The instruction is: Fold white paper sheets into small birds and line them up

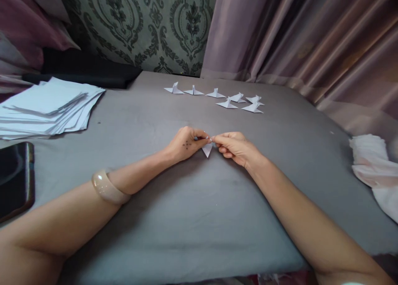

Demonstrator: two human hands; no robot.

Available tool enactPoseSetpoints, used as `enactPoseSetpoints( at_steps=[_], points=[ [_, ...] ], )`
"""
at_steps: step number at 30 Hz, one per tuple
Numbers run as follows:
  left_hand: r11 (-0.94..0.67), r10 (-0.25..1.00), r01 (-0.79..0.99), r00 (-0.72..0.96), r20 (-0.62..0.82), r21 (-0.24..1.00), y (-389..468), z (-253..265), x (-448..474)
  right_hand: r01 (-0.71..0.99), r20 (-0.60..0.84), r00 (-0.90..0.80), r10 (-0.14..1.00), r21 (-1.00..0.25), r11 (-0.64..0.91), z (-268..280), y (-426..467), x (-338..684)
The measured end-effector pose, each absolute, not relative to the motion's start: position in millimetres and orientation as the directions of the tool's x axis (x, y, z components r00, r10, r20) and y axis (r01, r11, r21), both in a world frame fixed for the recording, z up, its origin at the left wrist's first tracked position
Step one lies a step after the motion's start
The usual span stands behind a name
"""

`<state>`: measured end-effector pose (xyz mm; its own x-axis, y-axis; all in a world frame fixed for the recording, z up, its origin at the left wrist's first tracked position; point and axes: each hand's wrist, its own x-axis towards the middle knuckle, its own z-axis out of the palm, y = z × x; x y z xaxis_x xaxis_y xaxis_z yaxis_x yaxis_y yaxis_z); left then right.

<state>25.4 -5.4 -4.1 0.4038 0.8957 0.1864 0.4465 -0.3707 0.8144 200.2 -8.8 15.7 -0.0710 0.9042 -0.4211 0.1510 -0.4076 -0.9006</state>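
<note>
Between my two hands, over the middle of the grey-covered table, is a small folded white paper figure [207, 149]. Its pointed end hangs downward, and the upper part is mostly hidden by fingers. My left hand [186, 145] pinches it from the left, thumb and forefinger pressed together. From the right, my right hand [234, 146] pinches the paper's top edge with thumb and forefinger, the other fingers curled under. Farther back stand several finished-looking folded paper figures [216, 93] with flat pointed sides and a raised centre.
A stack of white paper sheets [46, 100] lies at the left, with a black folded cloth [87, 67] behind it. A phone [15, 179] rests at the left edge. White crumpled fabric [371, 160] lies at the right. Curtains [280, 32] hang along the back right.
</note>
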Motion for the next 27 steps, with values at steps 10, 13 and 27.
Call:
enactPoseSetpoints(
  at_steps=[10,13,27],
  points=[
    [-0.336,0.916,0.428,0.355,0.186,0.839,-4.7,-6.2,25.1,0.057,-0.431,-0.057,0.900,-0.902,-0.428,14.2,-6.1,205.8],
    [-0.331,0.922,0.426,0.336,0.192,0.842,-6.2,-4.0,25.4,0.016,-0.434,-0.053,0.899,-0.901,-0.434,12.0,-5.4,208.0],
    [-0.310,0.950,0.668,0.234,0.205,0.676,-8.0,0.9,20.6,0.062,-0.429,-0.082,0.900,-0.903,-0.425,17.6,-13.6,207.5]
  ],
)
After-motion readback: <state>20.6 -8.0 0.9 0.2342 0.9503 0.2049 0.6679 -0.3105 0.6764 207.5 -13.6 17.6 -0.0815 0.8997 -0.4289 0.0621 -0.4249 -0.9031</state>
